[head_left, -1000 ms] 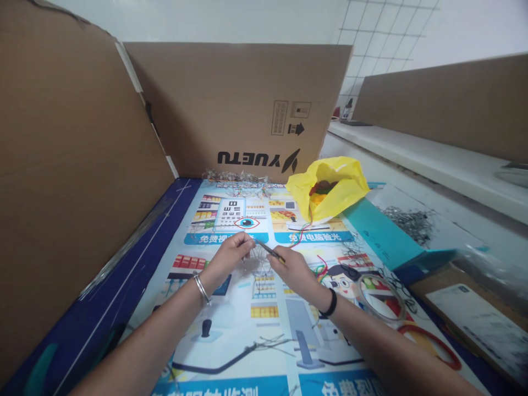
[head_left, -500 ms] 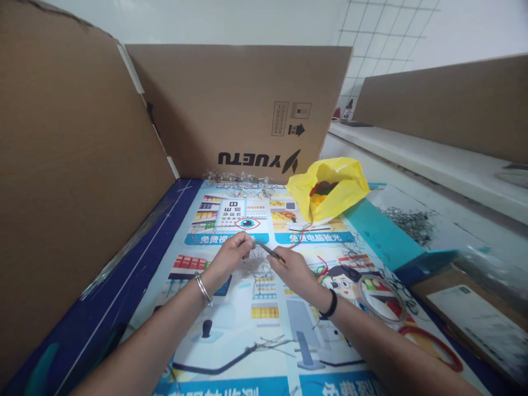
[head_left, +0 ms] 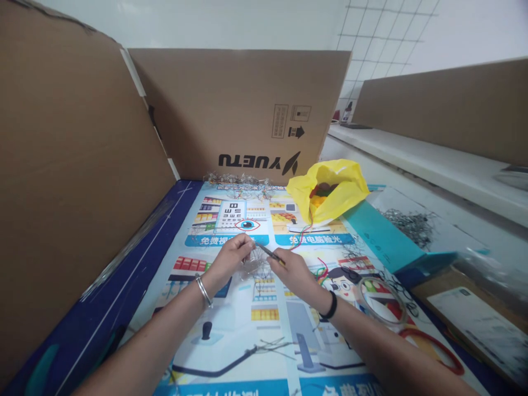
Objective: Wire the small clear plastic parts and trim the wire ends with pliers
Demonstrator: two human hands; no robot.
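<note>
My left hand [head_left: 236, 254], with a silver bangle at the wrist, is closed in a pinch on fine wire. A loose tangle of thin wires [head_left: 258, 267] hangs just below and between my hands. In the grip of my right hand [head_left: 295, 269] is a slim, dark pointed tool [head_left: 269, 252] with a bit of yellow by the fingers; its exact kind is unclear. The tool's tip reaches to the fingertips of my left hand. A black band circles my right wrist.
Farther back lie a yellow plastic bag [head_left: 346, 190] with coloured contents and a heap of wire bits [head_left: 243, 180]. Tape roll [head_left: 381, 300] and red ring [head_left: 437, 344] are at right. Long wires [head_left: 127, 253] lie left. Cardboard panels [head_left: 239, 104] wall off the left and back.
Both hands hold almost the same place, with the tool tip still at the left fingertips. The view has shifted very slightly.
</note>
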